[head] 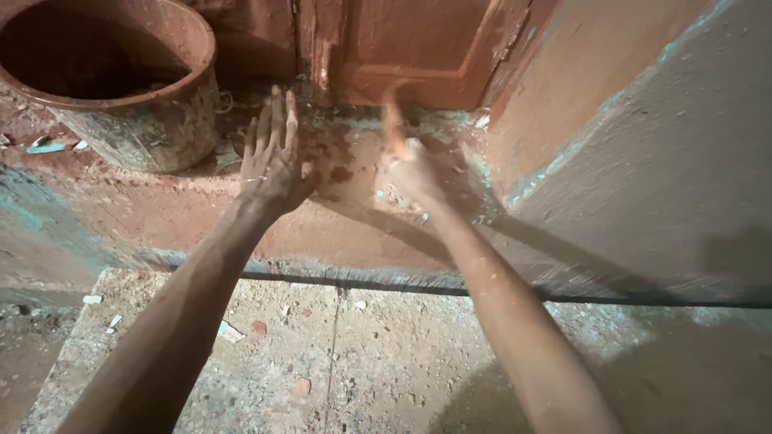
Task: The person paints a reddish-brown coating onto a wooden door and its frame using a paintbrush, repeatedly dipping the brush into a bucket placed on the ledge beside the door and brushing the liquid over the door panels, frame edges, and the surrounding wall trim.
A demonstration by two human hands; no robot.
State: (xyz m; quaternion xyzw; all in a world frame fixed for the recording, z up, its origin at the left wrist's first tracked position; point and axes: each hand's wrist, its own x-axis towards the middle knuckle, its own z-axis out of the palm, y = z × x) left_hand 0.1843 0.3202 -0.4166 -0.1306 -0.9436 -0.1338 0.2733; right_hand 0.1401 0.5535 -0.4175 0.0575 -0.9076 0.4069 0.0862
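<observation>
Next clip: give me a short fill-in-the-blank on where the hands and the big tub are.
1. The left hand is held flat, its fingers ____.
2. The round tub stands to the ____ of both hands.
3. Behind the hands stands a reddish wooden ____.
4. The right hand holds ____.

Missing words: straight; left; door; nothing

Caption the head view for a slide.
Two bare hands, left flat and right blurred, reach over a dusty red step beside a large bucket.
</observation>
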